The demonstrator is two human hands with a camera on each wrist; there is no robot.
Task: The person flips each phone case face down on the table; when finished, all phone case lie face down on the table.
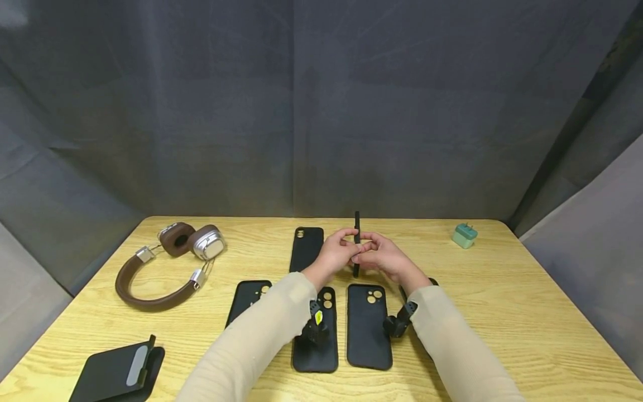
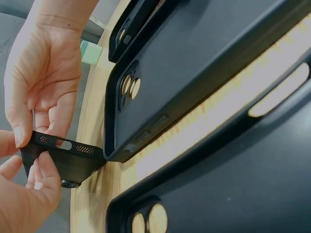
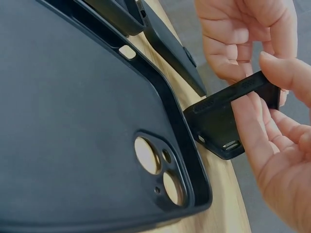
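Both hands meet above the middle of the wooden table [image 1: 502,312] and hold one black phone case [image 1: 356,223] upright, edge-on to the head view. My left hand [image 1: 346,245] pinches it from the left and my right hand [image 1: 365,254] from the right. In the left wrist view the held case [image 2: 68,160] sits between thumb and fingers, its port cut-outs showing. In the right wrist view the held case [image 3: 228,121] shows its bottom corner, pinched by the fingers [image 3: 252,126] of my right hand.
Several more black cases lie flat: one behind the hands [image 1: 306,248], one at left [image 1: 248,298], two in front [image 1: 316,346] [image 1: 369,326]. Brown headphones [image 1: 171,262] lie at left, a green charger [image 1: 464,235] at back right, a black stand [image 1: 118,371] at front left.
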